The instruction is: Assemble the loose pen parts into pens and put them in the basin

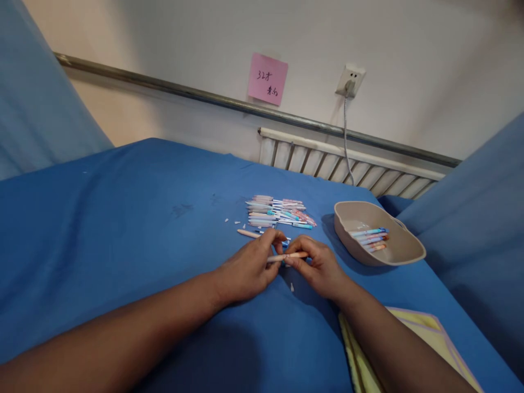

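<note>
Near the middle of the blue cloth, my left hand [251, 265] pinches the pale end of a pen [291, 256]. My right hand [317, 265] grips the same pen by its orange end, so it lies level between both hands. Just beyond them, a pile of pen parts [262, 210] in pale pink, white and teal rests on the cloth. A peach barrel [248, 233] lies by my left fingers, partly hidden. Small white tips [237, 222] are scattered left of the pile, and another white tip [292, 287] is below my hands.
At the right stands a beige basket [403, 254] with several pens [370, 239] inside. A yellow cloth [426, 322] lies under my right forearm. Behind the blue-covered surface [123, 218] are a radiator [303, 158], a rail and a socket with a cable. Blue curtains hang at both sides.
</note>
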Tool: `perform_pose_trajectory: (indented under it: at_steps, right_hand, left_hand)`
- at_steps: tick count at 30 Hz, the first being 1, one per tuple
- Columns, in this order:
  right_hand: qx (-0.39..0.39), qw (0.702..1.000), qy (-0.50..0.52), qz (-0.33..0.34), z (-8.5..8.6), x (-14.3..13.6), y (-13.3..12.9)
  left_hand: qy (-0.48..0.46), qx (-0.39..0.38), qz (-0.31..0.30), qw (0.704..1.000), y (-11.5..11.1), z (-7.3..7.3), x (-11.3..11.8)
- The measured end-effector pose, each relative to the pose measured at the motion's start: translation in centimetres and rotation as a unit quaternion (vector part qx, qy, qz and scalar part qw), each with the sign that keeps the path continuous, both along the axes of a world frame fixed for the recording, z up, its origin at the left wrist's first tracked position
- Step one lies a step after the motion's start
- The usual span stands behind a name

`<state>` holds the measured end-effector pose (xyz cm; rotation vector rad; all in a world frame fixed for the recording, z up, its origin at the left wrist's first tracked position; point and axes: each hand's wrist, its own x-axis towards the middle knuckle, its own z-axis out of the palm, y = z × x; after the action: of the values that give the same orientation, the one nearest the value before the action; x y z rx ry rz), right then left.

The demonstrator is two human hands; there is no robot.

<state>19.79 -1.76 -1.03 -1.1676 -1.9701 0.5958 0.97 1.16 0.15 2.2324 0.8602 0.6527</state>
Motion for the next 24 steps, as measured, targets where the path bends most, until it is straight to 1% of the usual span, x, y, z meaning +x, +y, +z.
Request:
perform_pose_trajectory:
  at_steps: [2, 4, 6, 9, 11, 12, 15, 17, 18, 20, 22, 24]
  right_hand:
    - [-0.008, 0.999, -0.038, -0.006, -0.2, 0.0, 0.1]
    - [-0.038, 0.998, -0.051, -0.013, -0.5, 0.0, 0.2]
    - [-0.083, 0.996, 0.005, -0.020, -0.7, 0.0, 0.3]
    - [-0.145, 0.977, 0.158, -0.008, -0.8, -0.1, 0.3]
    - [-0.171, 0.956, 0.236, 0.020, -0.8, -0.1, 0.4]
    - [-0.184, 0.945, 0.269, 0.036, -0.7, -0.1, 0.4]
    - [-0.223, 0.904, 0.357, 0.071, -0.7, -0.2, 0.7]
    - [-0.231, 0.892, 0.382, 0.073, -0.6, -0.3, 0.8]
    - [-0.226, 0.894, 0.382, 0.067, -0.6, -0.4, 0.8]
    - [-0.208, 0.905, 0.368, 0.050, -0.5, -0.7, 0.8]
    - [-0.183, 0.917, 0.354, 0.030, -0.4, -0.9, 0.7]
    - [-0.158, 0.926, 0.343, 0.013, -0.2, -1.2, 0.6]
  left_hand:
    - [-0.001, -0.001, -0.003, 1.000, 0.0, -0.1, 0.0]
    - [0.000, -0.004, -0.010, 1.000, 0.0, -0.3, -0.1]
    - [-0.004, -0.018, -0.019, 1.000, 0.2, -0.5, -0.1]
    - [-0.030, -0.058, -0.022, 0.998, 0.5, -0.7, -0.1]
    - [-0.064, -0.105, -0.019, 0.992, 0.6, -0.8, 0.1]
    - [-0.090, -0.140, -0.019, 0.986, 0.7, -0.8, 0.3]
    - [-0.175, -0.270, -0.026, 0.946, 0.9, -1.0, 0.7]
    - [-0.197, -0.333, -0.028, 0.922, 1.0, -1.1, 0.9]
    - [-0.191, -0.349, -0.030, 0.917, 1.0, -1.1, 0.9]
    - [-0.160, -0.360, -0.039, 0.918, 1.0, -1.0, 0.9]
    - [-0.130, -0.351, -0.048, 0.926, 0.9, -0.8, 0.8]
    - [-0.121, -0.340, -0.059, 0.931, 0.9, -0.6, 0.7]
